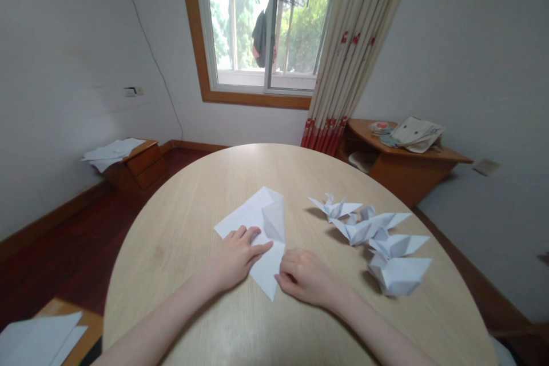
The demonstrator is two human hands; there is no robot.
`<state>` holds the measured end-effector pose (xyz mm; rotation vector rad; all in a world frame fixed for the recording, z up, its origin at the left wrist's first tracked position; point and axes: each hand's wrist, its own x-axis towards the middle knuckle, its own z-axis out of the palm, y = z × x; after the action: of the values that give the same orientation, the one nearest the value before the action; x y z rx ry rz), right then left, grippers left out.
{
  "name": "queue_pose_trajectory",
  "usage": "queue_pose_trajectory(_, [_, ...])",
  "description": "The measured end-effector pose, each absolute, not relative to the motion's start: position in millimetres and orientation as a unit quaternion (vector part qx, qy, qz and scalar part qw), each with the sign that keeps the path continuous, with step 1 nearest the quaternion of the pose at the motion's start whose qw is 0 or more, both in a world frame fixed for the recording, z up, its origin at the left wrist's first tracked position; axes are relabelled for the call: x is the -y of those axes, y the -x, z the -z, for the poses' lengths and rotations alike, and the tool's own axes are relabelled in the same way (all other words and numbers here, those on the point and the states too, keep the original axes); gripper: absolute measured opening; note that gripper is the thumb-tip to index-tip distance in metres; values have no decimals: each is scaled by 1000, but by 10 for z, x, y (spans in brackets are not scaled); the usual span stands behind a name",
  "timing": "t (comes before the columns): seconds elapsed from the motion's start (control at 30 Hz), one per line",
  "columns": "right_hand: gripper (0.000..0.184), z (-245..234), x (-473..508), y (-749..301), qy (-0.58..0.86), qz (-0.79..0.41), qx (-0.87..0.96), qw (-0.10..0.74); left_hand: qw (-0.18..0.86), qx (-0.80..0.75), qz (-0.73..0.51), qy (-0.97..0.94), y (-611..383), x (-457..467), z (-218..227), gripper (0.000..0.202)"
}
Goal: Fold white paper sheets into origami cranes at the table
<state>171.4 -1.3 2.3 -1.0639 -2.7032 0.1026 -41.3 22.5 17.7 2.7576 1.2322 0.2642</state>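
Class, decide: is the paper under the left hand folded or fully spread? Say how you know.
Partly folded. The paper has a creased flap at its upper right, and its lower end narrows to a point.

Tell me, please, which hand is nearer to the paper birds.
Right. The right hand is left of the paper birds, apart from them, by the sheet; the left hand lies on the sheet, farther left.
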Motion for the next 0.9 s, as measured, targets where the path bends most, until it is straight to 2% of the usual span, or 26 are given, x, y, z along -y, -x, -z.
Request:
queue_pose_trajectory(0.7, [24,-122,192,-1652,325,-106,934,105,43,-404,-82,-910,422,-232,-165,35])
queue_pose_trajectory(0.9, [27,-81,199,-1634,323,-158,921,149,37,-403,-72,-912,406,-225,-190,35])
